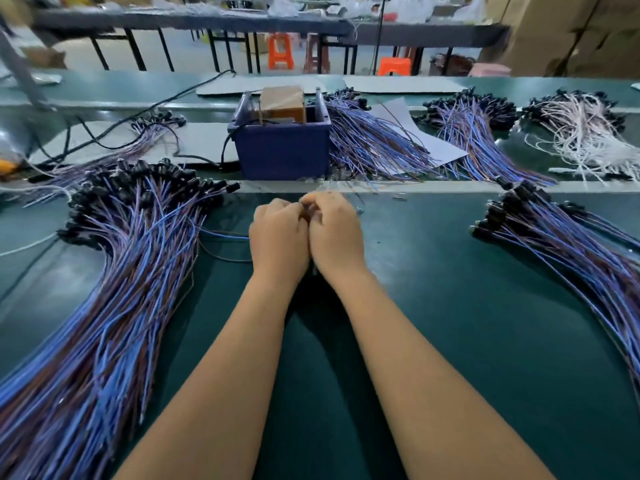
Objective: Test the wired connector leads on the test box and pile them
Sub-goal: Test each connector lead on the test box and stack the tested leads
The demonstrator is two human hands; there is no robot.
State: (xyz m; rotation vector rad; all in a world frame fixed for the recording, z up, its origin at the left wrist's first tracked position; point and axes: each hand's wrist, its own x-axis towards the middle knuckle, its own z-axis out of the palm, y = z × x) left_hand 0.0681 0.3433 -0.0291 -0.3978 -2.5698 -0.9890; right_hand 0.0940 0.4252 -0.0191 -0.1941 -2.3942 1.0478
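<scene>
Just in front of the blue box [282,147], the left hand [278,239] and right hand [334,233] touch, fingers curled tight; what they pinch is hidden. A big pile of leads [114,271] lies left of the box, a smaller pile [571,244] right.

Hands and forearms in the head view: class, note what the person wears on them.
Nothing is worn that shows. The left hand and right hand are bare, without gloves, rings or a watch. Both forearms are uncovered up to the frame's lower edge; no sleeve or wristband is in view.
</scene>
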